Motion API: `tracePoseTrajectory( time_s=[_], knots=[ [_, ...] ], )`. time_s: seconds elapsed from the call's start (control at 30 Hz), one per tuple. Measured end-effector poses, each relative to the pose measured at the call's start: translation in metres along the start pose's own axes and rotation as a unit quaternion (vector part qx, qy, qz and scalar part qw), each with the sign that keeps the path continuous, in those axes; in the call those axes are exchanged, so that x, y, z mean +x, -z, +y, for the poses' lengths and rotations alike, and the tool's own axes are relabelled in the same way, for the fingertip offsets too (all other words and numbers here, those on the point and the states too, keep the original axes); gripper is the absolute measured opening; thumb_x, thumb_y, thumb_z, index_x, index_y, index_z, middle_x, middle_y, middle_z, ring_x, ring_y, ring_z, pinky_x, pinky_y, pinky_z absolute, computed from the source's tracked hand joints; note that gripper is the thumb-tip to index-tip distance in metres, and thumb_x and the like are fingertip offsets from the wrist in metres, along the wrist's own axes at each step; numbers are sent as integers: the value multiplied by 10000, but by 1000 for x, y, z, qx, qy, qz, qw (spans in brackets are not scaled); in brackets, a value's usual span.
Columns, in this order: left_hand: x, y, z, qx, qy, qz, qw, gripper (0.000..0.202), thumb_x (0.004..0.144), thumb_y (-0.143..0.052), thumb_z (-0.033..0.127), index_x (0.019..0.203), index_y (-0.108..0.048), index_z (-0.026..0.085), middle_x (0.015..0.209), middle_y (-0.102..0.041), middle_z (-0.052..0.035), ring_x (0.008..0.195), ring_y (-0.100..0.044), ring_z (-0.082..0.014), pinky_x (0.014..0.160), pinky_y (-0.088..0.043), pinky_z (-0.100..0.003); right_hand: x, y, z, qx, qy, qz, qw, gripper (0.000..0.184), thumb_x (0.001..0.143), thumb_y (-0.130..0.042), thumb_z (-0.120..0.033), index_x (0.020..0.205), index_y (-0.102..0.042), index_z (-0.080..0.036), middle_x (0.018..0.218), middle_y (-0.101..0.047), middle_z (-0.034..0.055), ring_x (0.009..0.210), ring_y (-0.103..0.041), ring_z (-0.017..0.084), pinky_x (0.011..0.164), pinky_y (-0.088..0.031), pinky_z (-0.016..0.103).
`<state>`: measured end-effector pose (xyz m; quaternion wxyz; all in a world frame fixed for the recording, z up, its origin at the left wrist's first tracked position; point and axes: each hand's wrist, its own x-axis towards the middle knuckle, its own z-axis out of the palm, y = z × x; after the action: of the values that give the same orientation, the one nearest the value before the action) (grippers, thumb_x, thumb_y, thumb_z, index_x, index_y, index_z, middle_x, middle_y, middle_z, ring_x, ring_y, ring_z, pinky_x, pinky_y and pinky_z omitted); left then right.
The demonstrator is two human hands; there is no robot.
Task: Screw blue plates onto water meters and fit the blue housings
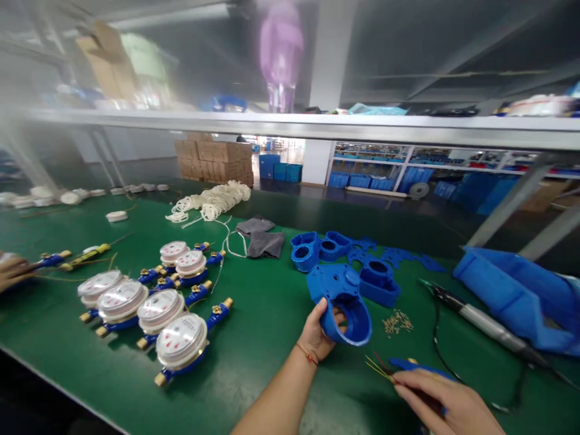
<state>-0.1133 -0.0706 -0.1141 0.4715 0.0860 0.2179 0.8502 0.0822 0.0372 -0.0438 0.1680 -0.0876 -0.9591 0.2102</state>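
Note:
My left hand (317,335) grips a blue plastic meter housing (341,302) by its round ring, holding it just above the green table (267,314). My right hand (441,402) is low at the right, fingers pinched on thin yellow and red wires (378,365) beside a flat blue plastic piece (414,365). A small pile of brass screws (397,322) lies right of the housing.
Several water meters (158,308) with white dials lie in rows at left. More blue housings (338,248) sit behind. An electric screwdriver (484,323) and a blue bin (521,296) lie right. Another person's hand (11,270) is at the far left. White rings (212,202) and grey cloth (260,238) lie farther back.

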Motion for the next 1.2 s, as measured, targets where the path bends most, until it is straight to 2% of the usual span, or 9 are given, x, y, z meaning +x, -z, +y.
tracePoseTrajectory(
  time_s=[0.17,0.4,0.47,0.57,0.63,0.7,0.8,0.93,1.2],
  knots=[
    [-13,-7,-4,31,23,-12,999,381,660,-735,450,886,-651,154,888,-689,-68,863,-650,-245,847,-501,-417,1,11,-30,42,-62,-5,997,268,907,-471,-280,914,-735,-237,869,-729,34,789,-674,183,719,-527,289],
    [-28,-33,-8,87,47,-40,994,676,697,-543,729,1022,-638,144,984,-673,-139,963,-633,-323,847,-501,-507,1,13,-33,59,-61,49,995,200,889,-525,-198,836,-717,-184,726,-687,4,678,-617,129,651,-447,243],
    [-31,-41,-10,117,19,-30,992,682,707,-492,748,1020,-633,159,997,-665,-141,1001,-618,-323,845,-503,-490,0,12,-33,63,-68,69,993,189,883,-530,-181,835,-712,-169,743,-692,12,696,-620,132,670,-444,246],
    [-35,-47,-12,189,-77,-11,979,607,702,-495,711,976,-632,187,987,-655,-116,1027,-598,-303,826,-513,-442,-1,10,-33,81,-99,88,988,165,877,-548,-183,964,-686,-157,793,-704,14,712,-630,128,704,-451,251],
    [-37,-47,-11,231,-136,5,963,518,679,-549,650,920,-631,200,928,-650,-86,993,-599,-284,791,-520,-407,-2,9,-32,99,-121,106,982,203,869,-566,-175,1054,-641,-139,781,-702,0,676,-629,112,687,-456,237],
    [-39,-44,-10,256,-167,22,952,455,646,-602,604,849,-628,197,841,-637,-58,907,-612,-261,751,-523,-380,-1,8,-32,116,-134,116,977,175,864,-580,-167,1024,-637,-127,766,-699,-9,655,-629,100,670,-455,222],
    [-41,-39,-12,278,-158,32,947,471,637,-613,628,779,-630,179,814,-632,-61,851,-618,-254,731,-525,-376,1,8,-32,97,-115,108,983,126,874,-583,-195,920,-683,-135,827,-714,9,738,-648,118,719,-457,235],
    [-44,-37,-21,306,-162,12,938,505,694,-557,670,753,-649,177,825,-638,-84,935,-614,-292,774,-533,-415,6,8,-36,38,-111,58,991,208,916,-524,-232,938,-715,-154,912,-715,49,847,-649,161,794,-455,284],
    [-46,-38,-24,327,-154,15,932,539,649,-588,709,570,-603,175,757,-636,-81,883,-628,-295,801,-539,-450,14,9,-43,8,-170,28,985,274,909,-493,-242,829,-720,-112,787,-684,70,742,-638,171,723,-452,294]
  ],
)
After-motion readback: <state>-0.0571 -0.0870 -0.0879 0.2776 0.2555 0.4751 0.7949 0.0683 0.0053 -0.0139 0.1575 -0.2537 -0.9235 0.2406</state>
